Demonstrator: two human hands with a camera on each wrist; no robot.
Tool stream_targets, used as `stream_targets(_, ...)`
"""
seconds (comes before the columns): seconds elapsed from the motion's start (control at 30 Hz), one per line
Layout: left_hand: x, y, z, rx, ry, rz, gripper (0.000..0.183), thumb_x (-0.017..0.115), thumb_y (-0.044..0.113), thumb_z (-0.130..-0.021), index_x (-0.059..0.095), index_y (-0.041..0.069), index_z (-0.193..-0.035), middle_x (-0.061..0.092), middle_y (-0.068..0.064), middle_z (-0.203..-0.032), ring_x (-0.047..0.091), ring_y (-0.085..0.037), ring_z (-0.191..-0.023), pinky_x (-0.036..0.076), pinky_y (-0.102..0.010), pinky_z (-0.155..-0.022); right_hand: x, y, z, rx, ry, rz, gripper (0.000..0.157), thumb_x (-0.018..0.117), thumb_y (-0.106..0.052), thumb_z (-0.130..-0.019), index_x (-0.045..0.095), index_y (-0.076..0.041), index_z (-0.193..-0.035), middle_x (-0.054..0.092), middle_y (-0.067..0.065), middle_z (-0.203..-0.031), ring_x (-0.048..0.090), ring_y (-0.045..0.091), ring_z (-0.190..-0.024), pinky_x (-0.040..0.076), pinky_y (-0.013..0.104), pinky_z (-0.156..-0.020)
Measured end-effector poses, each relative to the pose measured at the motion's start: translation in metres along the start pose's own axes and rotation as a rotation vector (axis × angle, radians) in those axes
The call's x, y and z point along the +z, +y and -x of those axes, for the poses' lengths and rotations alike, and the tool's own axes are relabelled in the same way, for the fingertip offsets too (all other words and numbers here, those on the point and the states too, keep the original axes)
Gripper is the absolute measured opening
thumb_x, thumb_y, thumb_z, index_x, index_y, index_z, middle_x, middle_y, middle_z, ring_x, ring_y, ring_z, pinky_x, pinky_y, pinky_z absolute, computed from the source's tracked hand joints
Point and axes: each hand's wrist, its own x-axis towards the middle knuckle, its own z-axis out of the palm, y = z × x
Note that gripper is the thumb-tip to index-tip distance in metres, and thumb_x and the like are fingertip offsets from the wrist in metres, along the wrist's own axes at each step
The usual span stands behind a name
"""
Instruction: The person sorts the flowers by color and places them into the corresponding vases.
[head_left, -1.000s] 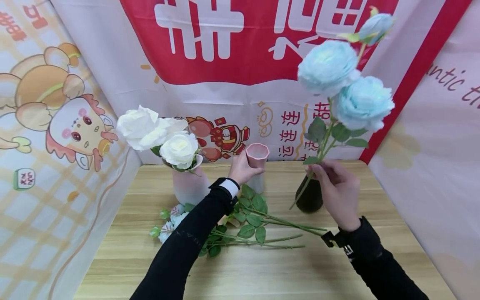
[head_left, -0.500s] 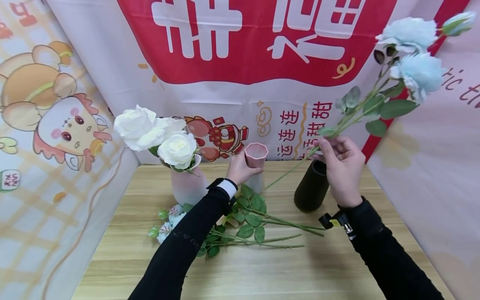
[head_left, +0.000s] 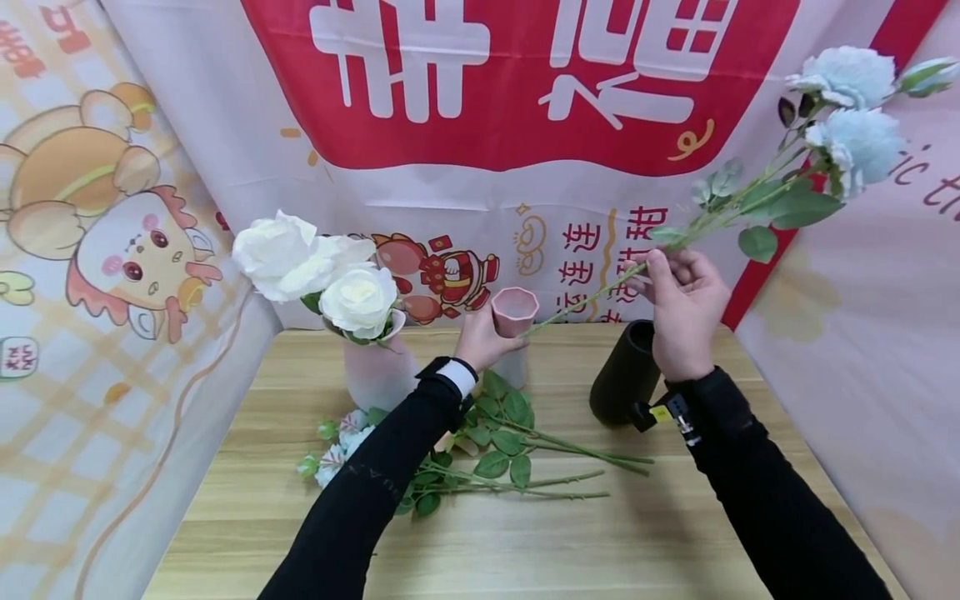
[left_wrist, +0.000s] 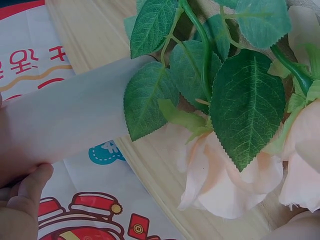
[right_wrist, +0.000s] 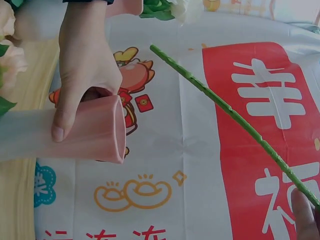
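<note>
My left hand [head_left: 482, 340] grips a slim vase [head_left: 515, 310], pink at the top and pale below, near its rim. In the right wrist view the thumb lies along the vase [right_wrist: 95, 127], whose mouth faces right. My right hand [head_left: 686, 304] pinches the stem of a light blue artificial flower [head_left: 862, 150], with two blooms and a bud at upper right. The stem slants down left toward the vase. In the right wrist view the green stem [right_wrist: 220, 105] has its bare end apart from the vase mouth. Below the right hand, a black vase [head_left: 624, 375] stands tilted in view.
A wider pink-and-white vase [head_left: 378, 371] with white roses [head_left: 356, 298] stands at left. Cut flower stems [head_left: 555, 446] with leaves lie across the wooden table [head_left: 525, 550]. Peach blooms [left_wrist: 230, 175] lie below the left wrist. A printed cloth [head_left: 450, 183] hangs behind.
The blue flower swung from nearly upright over the black vase to a slant, its blooms going right and its stem end left toward the pink vase. My right hand rose. My left hand stayed.
</note>
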Motion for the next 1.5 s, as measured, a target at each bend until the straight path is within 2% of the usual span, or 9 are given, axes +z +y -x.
stream_targets(0.47,0.0,0.002,0.001,-0.013,0.002,0.017,0.083,0.092,0.023,-0.069,0.051,0.009,-0.14,0.063,-0.01,-0.124,0.058,-0.024,-0.112,0.047,-0.036,-0.094,0.001,0.023,-0.019,-0.08,0.109,0.002,0.022,0.069,-0.003,-0.09,0.062,0.013,-0.104,0.063,0.03,-0.093,0.065,0.03,-0.076,0.057,0.034,-0.071)
stream_targets(0.57,0.0,0.002,0.001,-0.02,-0.004,0.019,0.083,0.092,0.023,-0.069,0.05,0.009,-0.14,0.063,-0.01,-0.125,0.058,-0.023,-0.113,0.047,-0.036,-0.095,0.004,0.031,-0.017,-0.096,0.1,-0.013,0.02,0.067,0.0,-0.091,0.061,0.015,-0.103,0.062,0.033,-0.094,0.066,0.032,-0.077,0.057,0.034,-0.071)
stream_targets(0.77,-0.001,0.001,0.002,-0.026,-0.001,0.034,0.083,0.092,0.023,-0.069,0.05,0.01,-0.14,0.063,-0.009,-0.124,0.058,-0.022,-0.113,0.048,-0.035,-0.094,0.015,0.044,-0.01,-0.096,0.076,-0.016,0.017,0.067,0.001,-0.091,0.061,0.013,-0.101,0.062,0.031,-0.093,0.066,0.032,-0.078,0.057,0.035,-0.071)
stream_targets(1.0,0.0,0.001,0.002,-0.02,-0.016,0.032,0.08,0.091,0.023,-0.07,0.051,0.011,-0.138,0.063,-0.009,-0.125,0.059,-0.022,-0.112,0.047,-0.034,-0.094,0.026,0.049,-0.004,-0.124,0.049,0.05,0.02,0.065,-0.003,-0.094,0.058,0.012,-0.105,0.061,0.029,-0.096,0.065,0.032,-0.085,0.055,0.039,-0.079)
stream_targets(1.17,0.0,0.001,0.002,-0.03,-0.024,0.048,0.082,0.091,0.023,-0.071,0.049,0.012,-0.141,0.062,-0.01,-0.126,0.059,-0.022,-0.113,0.047,-0.034,-0.095,0.031,0.054,-0.004,-0.129,0.048,0.075,0.019,0.066,-0.004,-0.093,0.06,0.011,-0.103,0.062,0.029,-0.097,0.065,0.033,-0.086,0.055,0.038,-0.079)
stream_targets(1.5,0.001,0.0,0.001,-0.05,-0.033,0.061,0.082,0.09,0.023,-0.072,0.049,0.012,-0.142,0.061,-0.008,-0.128,0.059,-0.02,-0.114,0.048,-0.033,-0.095,0.045,0.082,0.009,-0.052,-0.058,0.185,0.02,0.067,-0.005,-0.093,0.062,0.011,-0.104,0.066,0.023,-0.095,0.067,0.033,-0.086,0.057,0.036,-0.077)
